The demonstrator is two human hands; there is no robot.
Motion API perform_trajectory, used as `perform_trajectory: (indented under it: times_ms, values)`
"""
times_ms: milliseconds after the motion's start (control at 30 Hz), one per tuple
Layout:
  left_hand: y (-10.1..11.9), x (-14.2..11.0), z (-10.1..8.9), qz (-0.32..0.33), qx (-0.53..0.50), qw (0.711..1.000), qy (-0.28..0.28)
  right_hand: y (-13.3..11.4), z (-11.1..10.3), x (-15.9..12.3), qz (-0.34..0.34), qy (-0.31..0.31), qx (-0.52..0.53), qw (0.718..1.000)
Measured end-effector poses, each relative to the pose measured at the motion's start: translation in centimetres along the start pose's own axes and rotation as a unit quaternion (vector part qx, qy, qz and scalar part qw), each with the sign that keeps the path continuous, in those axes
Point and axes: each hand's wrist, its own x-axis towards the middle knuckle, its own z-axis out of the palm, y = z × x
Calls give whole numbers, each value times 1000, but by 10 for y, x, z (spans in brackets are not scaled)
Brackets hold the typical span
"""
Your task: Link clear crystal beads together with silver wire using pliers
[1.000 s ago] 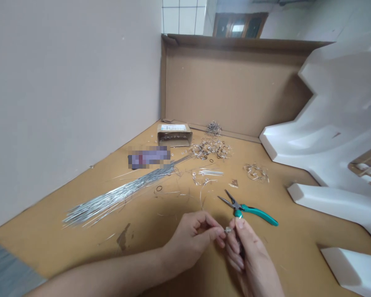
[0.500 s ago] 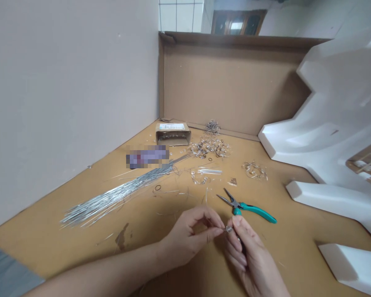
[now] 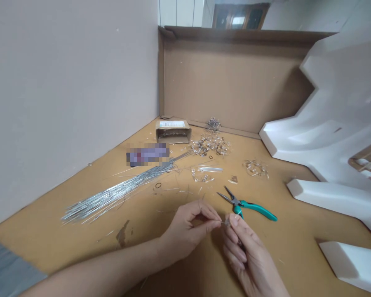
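Observation:
My left hand [image 3: 185,231] pinches a thin wire [image 3: 223,223] between thumb and forefinger. Facing it, my right hand [image 3: 249,249] holds a small clear bead [image 3: 226,221] at its thumb and fingertips, and the wire runs to this bead. Something dark shows partly under the right fingers; I cannot make out what it is. Just beyond the right hand lie needle-nose pliers [image 3: 259,210] with teal handles, their jaws spread. A loose bundle of straight silvery wires [image 3: 117,192] stretches across the table on the left.
Behind my hands are a small open cardboard box [image 3: 173,134], a heap of beads and wire pieces [image 3: 210,145], a beaded loop [image 3: 255,168] and a blurred purple packet [image 3: 147,154]. White foam pieces [image 3: 327,187] border the right side; a cardboard wall [image 3: 235,78] stands at the back.
My left hand has drawn slightly to the left, so a little more wire shows between its fingertips and the bead. The right hand has risen slightly in view, still holding the bead.

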Motion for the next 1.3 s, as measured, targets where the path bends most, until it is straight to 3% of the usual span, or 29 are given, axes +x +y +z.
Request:
perform_trajectory:
  times_ms: [267,567,867,967,1167,1300]
  values:
    - [2,-1,4,-29,-62,997,46,-3,4,-3,-7,-3,-29,1000]
    - [2,0,5,-66,-20,997,42,-4,11,-3,-99,80,-175,976]
    - [8,-1,11,-145,-77,985,49,1,4,-3,-145,44,-165,975]
    - [8,-2,11,-147,-73,985,46,1,7,-4,-145,41,-148,977]
    - [10,-3,11,-137,-47,988,59,-1,11,-4,-100,110,-171,974]
    - [8,-3,10,-145,-35,988,44,-1,8,-4,-87,110,-166,976]
